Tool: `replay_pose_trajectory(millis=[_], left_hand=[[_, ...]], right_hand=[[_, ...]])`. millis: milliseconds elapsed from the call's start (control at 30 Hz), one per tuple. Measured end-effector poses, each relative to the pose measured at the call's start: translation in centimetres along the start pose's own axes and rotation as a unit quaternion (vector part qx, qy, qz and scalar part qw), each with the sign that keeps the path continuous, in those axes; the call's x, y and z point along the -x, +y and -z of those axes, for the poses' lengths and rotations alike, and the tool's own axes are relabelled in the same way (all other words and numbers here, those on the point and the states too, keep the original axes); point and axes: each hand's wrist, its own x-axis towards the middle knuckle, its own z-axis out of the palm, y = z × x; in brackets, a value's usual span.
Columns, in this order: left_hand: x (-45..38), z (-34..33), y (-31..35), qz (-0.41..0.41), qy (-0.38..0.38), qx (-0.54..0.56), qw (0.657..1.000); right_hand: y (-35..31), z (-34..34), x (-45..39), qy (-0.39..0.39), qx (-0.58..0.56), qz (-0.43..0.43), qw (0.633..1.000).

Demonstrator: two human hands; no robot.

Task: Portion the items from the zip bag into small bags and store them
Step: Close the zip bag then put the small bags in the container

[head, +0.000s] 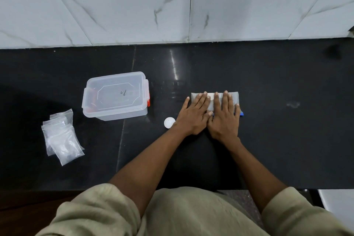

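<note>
Hands first: I see the left hand (193,115) and the right hand (224,119) lying flat, side by side, on the zip bag (234,97), fingers (229,99) straight and only slightly spread, pressing down and gripping nothing. The bag lies directly under and just beyond the fingertips, its long axis running left to right across the bench (268,140), a blue strip showing at its near right corner. Both hands are equally near it. From here I judge that the opening move turns on that near edge. The small bags (61,140) lie well apart at far left, the lidded plastic box (115,96) between them and the hands, a small white cap (169,122) just beside the left wrist.
</note>
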Motion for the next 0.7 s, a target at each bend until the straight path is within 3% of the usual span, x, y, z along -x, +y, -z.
replay_pose_trajectory(millis=[233,367,533,600,700], left_hand=[[-0.5,1.8,-0.3,0.007,-0.055,0.041,0.998],[1.4,2.4,-0.5,0.007,0.089,0.081,0.993],[5.8,2.2,-0.9,0.069,0.268,0.166,0.946],[7.9,1.9,-1.4,0.11,0.326,0.168,0.924],[10.5,1.0,-2.2,0.218,0.35,0.199,0.889]], right_hand=[[0.4,0.3,-0.3,-0.042,-0.001,0.009,0.999],[-0.2,0.8,1.2,0.055,-0.005,0.055,0.997],[-4.3,2.3,3.8,0.169,-0.121,0.076,0.975],[-6.4,2.3,5.5,0.146,-0.187,0.099,0.967],[-9.3,1.7,7.3,0.027,-0.205,0.091,0.974]])
